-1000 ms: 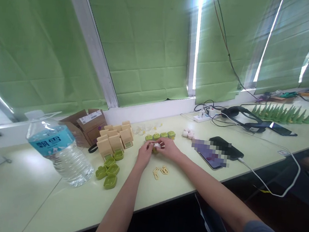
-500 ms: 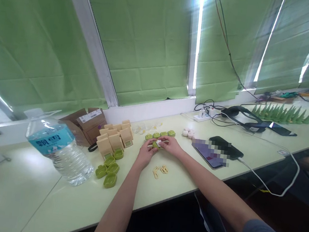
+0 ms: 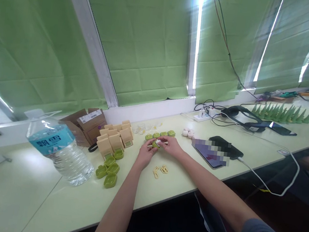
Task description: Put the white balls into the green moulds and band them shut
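Note:
Just above the table, my left hand (image 3: 146, 151) is closed around a small green cup-like piece (image 3: 155, 145). My right hand (image 3: 171, 146) pinches a small white piece (image 3: 158, 143) at the top of the green one; whether it sits inside or on top I cannot tell. Behind my fingers stand several small green pieces (image 3: 156, 135) in a row. Pale yellow loop-shaped clips (image 3: 164, 169) lie on the table in front of my hands. Several green open cups (image 3: 110, 180) are grouped left of my left forearm.
Cream-coloured blocks (image 3: 112, 141) stand at the left, before a cardboard box (image 3: 89, 123). A large water bottle (image 3: 63, 154) stands nearer. White-pink pieces (image 3: 188, 133), clear small parts (image 3: 147, 127), a phone (image 3: 211, 156), a black device (image 3: 225, 148) with a cable, and green cones (image 3: 285, 114) lie around.

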The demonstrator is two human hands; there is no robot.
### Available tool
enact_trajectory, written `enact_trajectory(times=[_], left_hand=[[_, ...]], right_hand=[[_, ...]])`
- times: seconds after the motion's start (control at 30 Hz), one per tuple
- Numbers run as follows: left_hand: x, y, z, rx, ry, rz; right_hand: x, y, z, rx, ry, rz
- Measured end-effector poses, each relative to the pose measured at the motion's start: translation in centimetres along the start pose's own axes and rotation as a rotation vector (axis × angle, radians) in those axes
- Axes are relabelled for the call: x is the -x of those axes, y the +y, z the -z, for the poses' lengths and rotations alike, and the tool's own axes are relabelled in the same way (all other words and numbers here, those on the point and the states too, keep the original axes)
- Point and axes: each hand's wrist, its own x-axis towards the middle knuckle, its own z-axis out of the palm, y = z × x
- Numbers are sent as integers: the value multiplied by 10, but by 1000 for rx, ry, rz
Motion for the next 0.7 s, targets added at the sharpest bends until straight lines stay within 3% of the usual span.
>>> enact_trajectory(times=[0.2,0.4,0.7], left_hand=[[0,1,0,-11,23,24],[1,4,-1,11,45,44],[1,4,-1,4,19,30]], right_hand=[[-1,-2,4,88,-4,96],[-1,-1,13,-102,55,-119],[-2,-4,14,-47,1,-141]])
